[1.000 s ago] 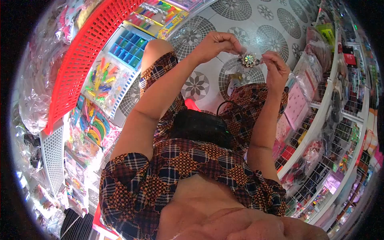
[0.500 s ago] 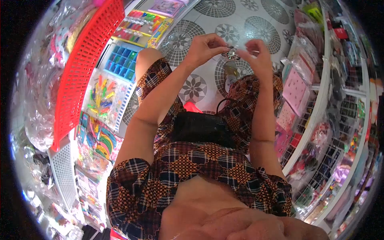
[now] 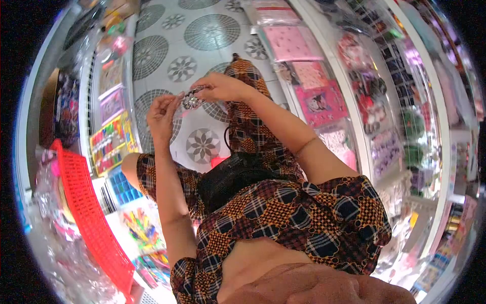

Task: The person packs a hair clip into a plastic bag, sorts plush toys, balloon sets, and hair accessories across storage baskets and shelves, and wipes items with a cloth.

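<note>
A small, sparkly silver ornament (image 3: pixel 192 101), seemingly set with shiny stones, is held up in front of me over the tiled floor. My left hand (image 3: pixel 163 115) has its thumb and fingertips pinched at the ornament's left end. From the other side my right hand (image 3: pixel 221 87) grips the upper right part, fingers bent round it. The fingertips cover some of the ornament, so its exact kind is unclear. Below the hands are my knees in patterned cloth, with a black bag (image 3: pixel 230 177) across my lap.
A red plastic basket (image 3: pixel 91 218) stands at the left, beside plastic-wrapped goods. Near my left knee are a blue compartment box (image 3: pixel 124 186) and a pack of colourful items (image 3: pixel 112 142). Pink packets (image 3: pixel 291 43) line the right side, before racks of goods. Patterned tiles (image 3: pixel 211 32) cover the floor.
The view has turned, so the hands now appear further left and lower. My right hand, apart from the ornament before, has closed on it; the left still pinches it.
</note>
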Motion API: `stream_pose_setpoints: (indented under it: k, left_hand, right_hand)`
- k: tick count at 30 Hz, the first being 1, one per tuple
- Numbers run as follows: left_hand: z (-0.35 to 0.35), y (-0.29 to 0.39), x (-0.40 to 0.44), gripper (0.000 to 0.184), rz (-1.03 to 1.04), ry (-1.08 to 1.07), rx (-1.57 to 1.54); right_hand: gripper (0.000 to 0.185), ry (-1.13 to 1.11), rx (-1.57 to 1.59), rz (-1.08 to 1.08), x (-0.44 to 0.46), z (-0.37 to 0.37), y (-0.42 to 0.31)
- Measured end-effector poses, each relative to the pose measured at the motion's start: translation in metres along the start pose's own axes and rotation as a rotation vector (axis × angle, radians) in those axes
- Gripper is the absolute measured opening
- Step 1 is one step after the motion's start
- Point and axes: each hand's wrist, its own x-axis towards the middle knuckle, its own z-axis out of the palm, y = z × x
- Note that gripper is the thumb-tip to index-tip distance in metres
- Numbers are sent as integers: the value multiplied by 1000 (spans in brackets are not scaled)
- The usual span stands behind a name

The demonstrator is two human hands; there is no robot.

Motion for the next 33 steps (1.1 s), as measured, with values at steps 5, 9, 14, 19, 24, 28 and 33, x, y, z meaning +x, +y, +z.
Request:
stream_pose_setpoints:
  k: [5, 9, 14, 19, 24, 28, 33]
  left_hand:
    - [10, -4, 0, 20, -63, -134, -32]
    - [36, 2, 0, 30, -99, -330, -222]
    - [51, -3, 13, 37, -2, -389, -331]
    - [42, -10, 28, 35, 18, -315, -318]
    - [35, -18, 40, 38, -43, -250, -322]
    - [37, -25, 43, 36, -72, -232, -293]
    - [34, -37, 46, 39, -74, -231, -270]
  right_hand:
    - [31, 139, 258, -18, -36, -9, -1]
    - [29, 169, 138, 53, -76, -29, -16]
    - [31, 577, 180, 111, -170, -67, -34]
    - [34, 1202, 201, 86, -305, -101, -48]
    - [28, 1787, -50, 93, -430, -114, -47]
    - [27, 1878, -703, 471, -480, -119, -25]
    - [32, 1792, -1277, 779, -467, -128, 10]
